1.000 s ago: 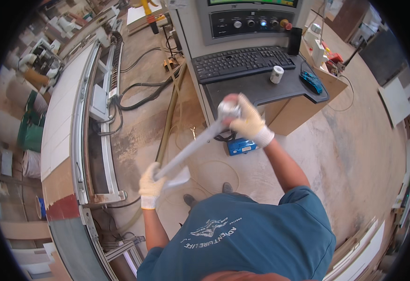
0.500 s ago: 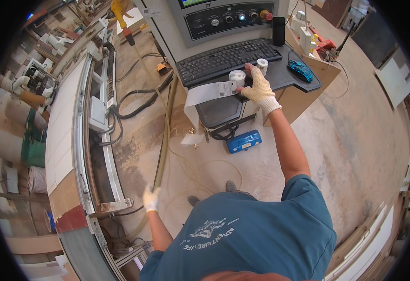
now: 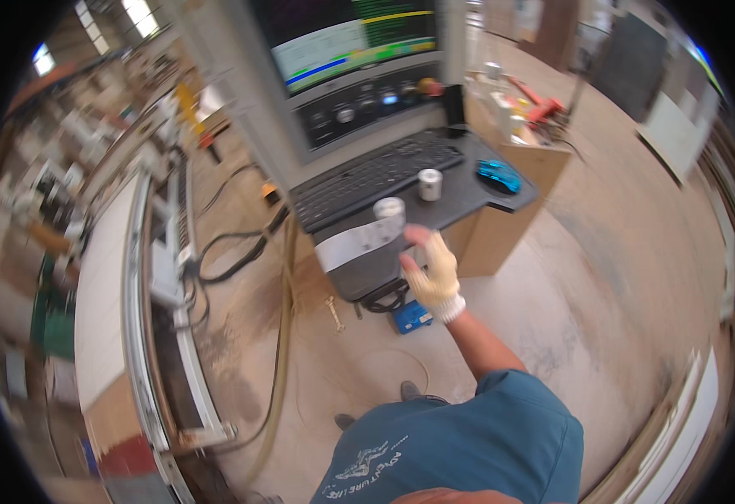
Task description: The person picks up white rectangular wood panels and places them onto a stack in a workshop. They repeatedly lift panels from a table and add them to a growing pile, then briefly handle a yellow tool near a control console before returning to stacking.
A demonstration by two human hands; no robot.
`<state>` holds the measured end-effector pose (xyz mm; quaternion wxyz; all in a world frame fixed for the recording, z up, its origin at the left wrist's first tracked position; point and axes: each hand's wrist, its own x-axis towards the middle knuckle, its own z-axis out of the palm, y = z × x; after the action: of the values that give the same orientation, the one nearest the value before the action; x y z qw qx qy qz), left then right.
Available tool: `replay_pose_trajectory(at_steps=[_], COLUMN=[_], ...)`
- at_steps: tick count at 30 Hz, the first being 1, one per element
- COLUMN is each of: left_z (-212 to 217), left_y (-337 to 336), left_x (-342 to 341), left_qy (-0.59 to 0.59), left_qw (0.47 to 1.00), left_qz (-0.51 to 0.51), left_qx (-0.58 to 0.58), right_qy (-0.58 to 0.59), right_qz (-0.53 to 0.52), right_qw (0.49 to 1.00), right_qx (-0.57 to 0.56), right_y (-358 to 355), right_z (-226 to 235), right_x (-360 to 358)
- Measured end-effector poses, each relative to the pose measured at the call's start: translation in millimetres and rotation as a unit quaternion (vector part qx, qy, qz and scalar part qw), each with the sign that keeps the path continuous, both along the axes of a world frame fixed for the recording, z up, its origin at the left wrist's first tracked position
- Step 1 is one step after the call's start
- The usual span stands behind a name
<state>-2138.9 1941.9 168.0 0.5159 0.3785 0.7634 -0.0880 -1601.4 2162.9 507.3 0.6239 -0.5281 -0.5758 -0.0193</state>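
Note:
My right hand [image 3: 436, 279], in a cream knitted glove with bare fingertips showing, is raised over the front edge of the black console shelf [image 3: 514, 200]. Its thumb and forefinger are apart and nothing shows between them. Just left of the fingertips is a white label roll [image 3: 389, 209]. From it a loose strip of printed labels [image 3: 352, 244] stretches left across the shelf. Beside it stands a smaller white roll [image 3: 430, 185], upright near the black keyboard [image 3: 372, 178]. My left hand is out of view.
Right of the keyboard lies a blue-patterned mouse [image 3: 499, 175], below a lit control panel [image 3: 367, 107] and screen. A blue case [image 3: 412, 317] and a spanner [image 3: 335, 313] are on the floor. At left, a hose [image 3: 288, 311] runs alongside a long machine rail [image 3: 153, 336].
My right hand has drawn back from the label rolls toward me, its fingers coming off the strip. My left hand has gone out of view. The view has tilted up, showing more of the screen.

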Motion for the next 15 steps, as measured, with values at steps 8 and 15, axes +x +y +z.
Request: replay_pose_trajectory(at_steps=[8, 15], left_z=[38, 62], left_y=[16, -16], left_x=[12, 12], left_qy=[-0.005, -0.01], left_qw=[0.988, 0.974], left_qz=[0.027, 0.11], left_qx=[0.152, 0.196], right_qy=[-0.238, -0.444], right_qz=[0.506, 0.569], right_qw=[0.785, 0.528], right_qx=[-0.265, -0.448], right_y=[-23, -76], right_z=[-102, -194], right_x=[-157, -192])
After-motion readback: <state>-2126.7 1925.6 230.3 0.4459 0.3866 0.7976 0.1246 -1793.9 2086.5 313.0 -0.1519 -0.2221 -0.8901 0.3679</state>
